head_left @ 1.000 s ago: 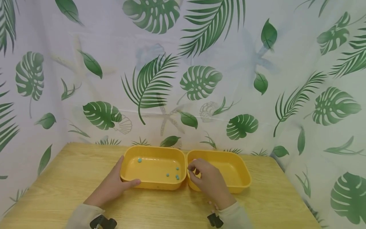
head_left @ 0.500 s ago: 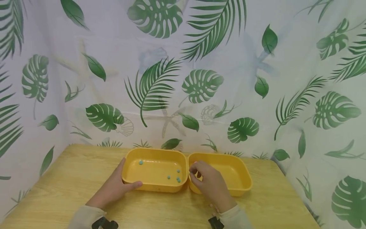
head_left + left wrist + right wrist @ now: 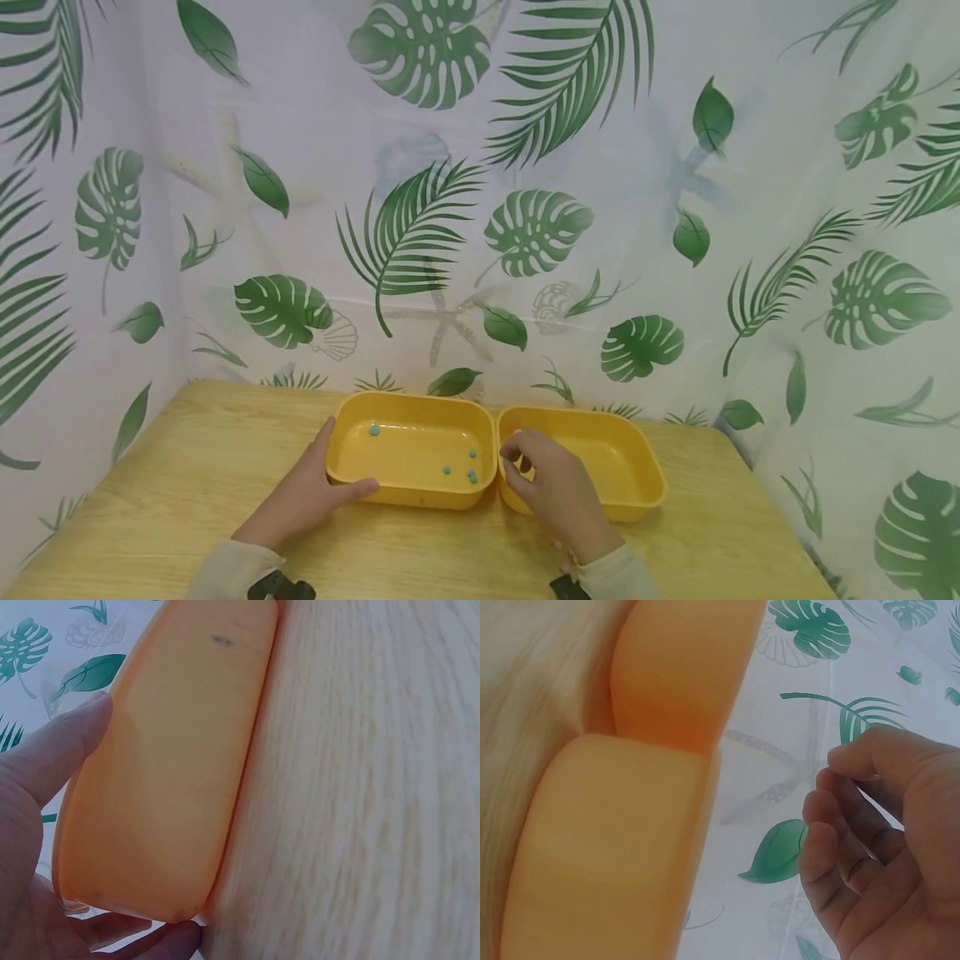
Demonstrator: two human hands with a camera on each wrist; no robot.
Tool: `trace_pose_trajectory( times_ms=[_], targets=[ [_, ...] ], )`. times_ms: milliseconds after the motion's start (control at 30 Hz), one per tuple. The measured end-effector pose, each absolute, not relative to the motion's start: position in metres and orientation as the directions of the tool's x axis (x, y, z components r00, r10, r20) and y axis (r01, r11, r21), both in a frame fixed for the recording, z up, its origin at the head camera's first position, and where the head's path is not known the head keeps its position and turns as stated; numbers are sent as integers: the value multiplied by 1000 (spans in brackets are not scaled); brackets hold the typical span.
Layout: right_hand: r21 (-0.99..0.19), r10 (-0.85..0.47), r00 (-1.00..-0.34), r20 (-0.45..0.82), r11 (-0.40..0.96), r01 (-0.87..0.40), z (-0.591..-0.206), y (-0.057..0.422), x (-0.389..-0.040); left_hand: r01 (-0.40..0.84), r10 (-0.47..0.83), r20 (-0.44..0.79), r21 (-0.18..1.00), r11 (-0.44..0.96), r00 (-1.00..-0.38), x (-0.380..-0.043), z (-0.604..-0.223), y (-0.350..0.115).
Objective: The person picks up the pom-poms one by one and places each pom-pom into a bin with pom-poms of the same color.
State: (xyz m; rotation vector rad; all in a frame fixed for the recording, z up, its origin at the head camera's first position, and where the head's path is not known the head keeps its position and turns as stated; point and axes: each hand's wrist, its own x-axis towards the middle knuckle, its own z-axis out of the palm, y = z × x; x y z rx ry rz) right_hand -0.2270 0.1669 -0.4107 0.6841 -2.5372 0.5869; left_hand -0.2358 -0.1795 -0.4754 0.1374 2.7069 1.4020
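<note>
Two yellow plastic bins stand side by side in the head view. The left bin (image 3: 412, 498) has several small teal balls (image 3: 375, 430) on its floor, most near its right end. My left hand (image 3: 311, 487) grips this bin's left end, thumb over the front rim; in the left wrist view the fingers (image 3: 161, 941) curl beneath the outer corner. My right hand (image 3: 555, 483) is raised over the left part of the right bin (image 3: 637, 510), near where the rims meet. Its thumb and index tips come together in the right wrist view; I cannot tell whether something tiny is between them.
The bins stand on a light wood-grain table (image 3: 420, 558), close to a white wall cloth (image 3: 525, 350) printed with green leaves. Black wrist mounts (image 3: 281, 587) sit at both sleeves. The right bin's inner floor shows to the right of my right hand.
The whole view shifts slightly, bins and hands appearing a little lower and further right. Both hands keep the same places relative to the bins, and the teal balls stay where they lie.
</note>
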Motion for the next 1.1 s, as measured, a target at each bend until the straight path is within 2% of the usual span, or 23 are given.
trace_pose_trajectory(
  times_ms=[333, 600, 833, 1100],
  targets=[
    [-292, -370, -773, 516, 772, -565, -417, 162, -228, 19, 111, -54, 822, 570, -992, -231, -477, -181],
    [-325, -294, -788, 541, 791, -518, -416, 160, -238, 41, 121, -34, 821, 570, -992, -235, -474, -181],
    [-355, -324, -821, 470, 782, -512, -403, 153, -249, 41, 124, -37, 821, 569, -992, -232, -471, -181],
    [-334, -363, -861, 357, 811, -480, -388, 147, -270, 28, 122, -49, 829, 558, -991, -234, -473, -182]
  ],
)
